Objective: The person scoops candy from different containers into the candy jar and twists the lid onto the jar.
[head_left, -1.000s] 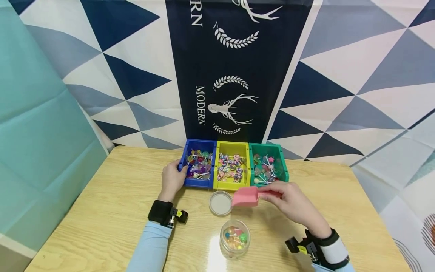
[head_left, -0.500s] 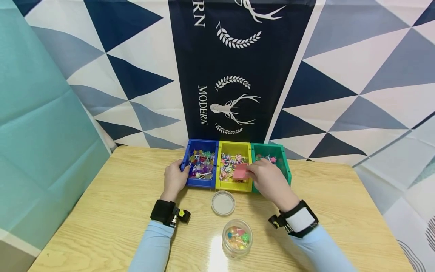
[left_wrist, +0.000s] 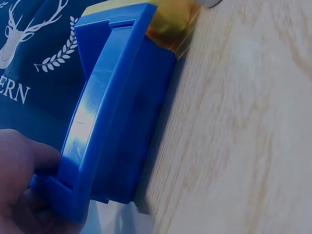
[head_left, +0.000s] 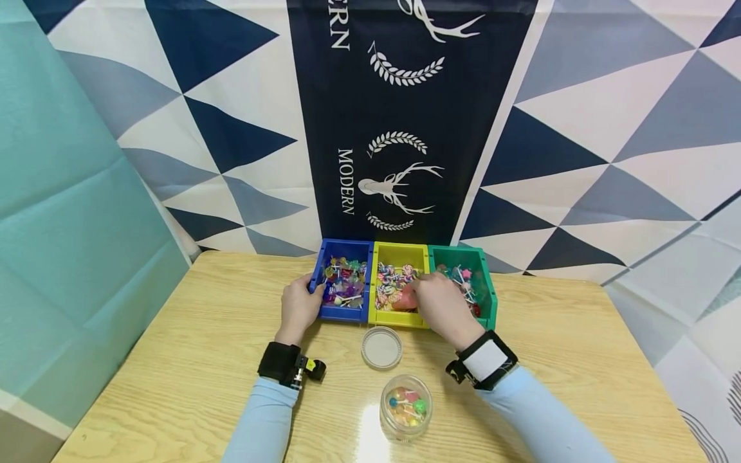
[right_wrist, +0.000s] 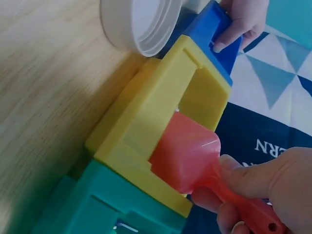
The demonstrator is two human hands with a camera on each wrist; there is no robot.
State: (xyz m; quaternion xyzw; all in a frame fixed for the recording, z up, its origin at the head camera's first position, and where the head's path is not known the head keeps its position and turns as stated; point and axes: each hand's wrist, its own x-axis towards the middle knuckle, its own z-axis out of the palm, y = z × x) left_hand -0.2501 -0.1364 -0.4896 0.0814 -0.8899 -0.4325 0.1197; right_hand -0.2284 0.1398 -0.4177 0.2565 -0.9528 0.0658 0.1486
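My right hand (head_left: 442, 305) grips the handle of a pink scoop (right_wrist: 187, 151), whose blade dips into the yellow bin (right_wrist: 141, 129) among small swirled candies (head_left: 389, 278). My left hand (head_left: 301, 307) grips the left side wall of the blue bin (left_wrist: 112, 112), with its thumb over the rim in the left wrist view. The blue bin holds mixed coloured candies (head_left: 345, 278). On the right, the green bin (head_left: 491, 302) has lollipops with white sticks (head_left: 466, 289); my right wrist reaches across its front corner.
A clear round jar (head_left: 384, 418) with several coloured lollipops stands near the front of the wooden table (head_left: 191, 360). Its round lid (head_left: 381, 348) lies between the jar and the bins. A patterned cloth (head_left: 370, 128) hangs right behind the bins.
My right hand has carried the pink scoop from in front of the green bin up and left into the yellow bin, and the blade has sunk lower. The left hand keeps its grip.
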